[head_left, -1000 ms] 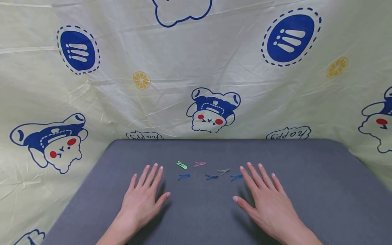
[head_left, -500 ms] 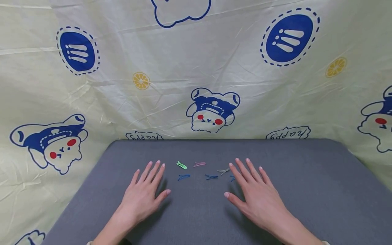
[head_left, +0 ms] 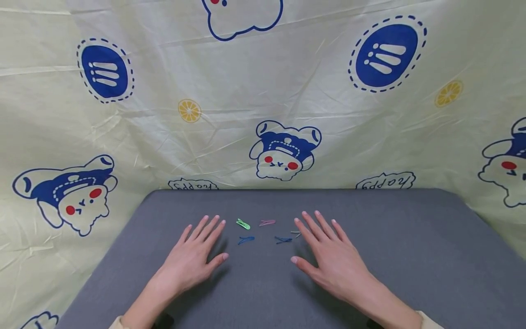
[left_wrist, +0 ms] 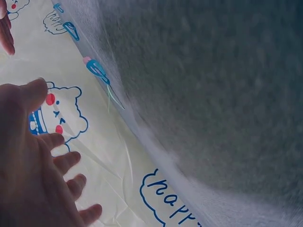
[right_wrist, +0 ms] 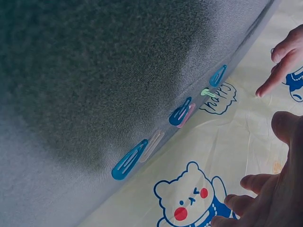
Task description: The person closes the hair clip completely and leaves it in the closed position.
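Note:
Several small snap hair clips lie on the dark grey table (head_left: 263, 283). In the head view a green hair clip (head_left: 244, 224) and a pink hair clip (head_left: 267, 222) are farthest back. Closer in are one blue hair clip (head_left: 246, 240), a second blue hair clip (head_left: 283, 240) and a pale grey hair clip (head_left: 295, 233), partly behind fingertips. Another blue hair clip (right_wrist: 129, 160) shows in the right wrist view; the right hand hides it from the head camera. My left hand (head_left: 192, 258), left of the clips, and my right hand (head_left: 334, 258), at their right, are spread and hold nothing.
A pale cloth (head_left: 230, 146) printed with cartoon bears hangs behind the table's far edge. Dark bands (head_left: 163, 321) show under the wrists, by the light sleeves (head_left: 427, 321).
My right hand has moved left, over the right-hand clips, and now covers one blue clip. The left hand has shifted slightly right. The clips lie as before.

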### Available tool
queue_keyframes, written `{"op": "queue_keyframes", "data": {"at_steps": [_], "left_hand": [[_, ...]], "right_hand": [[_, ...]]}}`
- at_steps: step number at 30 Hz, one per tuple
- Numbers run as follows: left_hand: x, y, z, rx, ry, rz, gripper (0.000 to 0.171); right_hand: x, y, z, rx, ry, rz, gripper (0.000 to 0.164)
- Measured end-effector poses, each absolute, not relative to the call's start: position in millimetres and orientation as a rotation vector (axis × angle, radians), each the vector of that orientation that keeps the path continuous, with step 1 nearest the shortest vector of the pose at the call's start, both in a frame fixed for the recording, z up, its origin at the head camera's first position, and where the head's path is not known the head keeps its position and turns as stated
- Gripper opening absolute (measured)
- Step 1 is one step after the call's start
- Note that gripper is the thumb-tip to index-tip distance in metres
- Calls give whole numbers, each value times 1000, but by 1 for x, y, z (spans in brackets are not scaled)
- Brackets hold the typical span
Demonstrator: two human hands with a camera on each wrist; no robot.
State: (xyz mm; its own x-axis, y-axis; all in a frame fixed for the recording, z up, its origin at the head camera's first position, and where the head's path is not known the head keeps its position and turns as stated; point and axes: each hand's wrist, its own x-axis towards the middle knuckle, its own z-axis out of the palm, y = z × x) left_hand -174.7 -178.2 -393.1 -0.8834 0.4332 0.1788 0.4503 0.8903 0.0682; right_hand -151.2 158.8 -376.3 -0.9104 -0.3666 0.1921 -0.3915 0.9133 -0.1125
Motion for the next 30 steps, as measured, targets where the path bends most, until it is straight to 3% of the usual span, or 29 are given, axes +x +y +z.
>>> {"op": "queue_keyframes", "data": {"at_steps": [30], "left_hand": [[-205, -189, -396, -892, -2847, -500, 67]], "right_hand": [[-186, 134, -381, 888, -2708, 268, 74]]}}
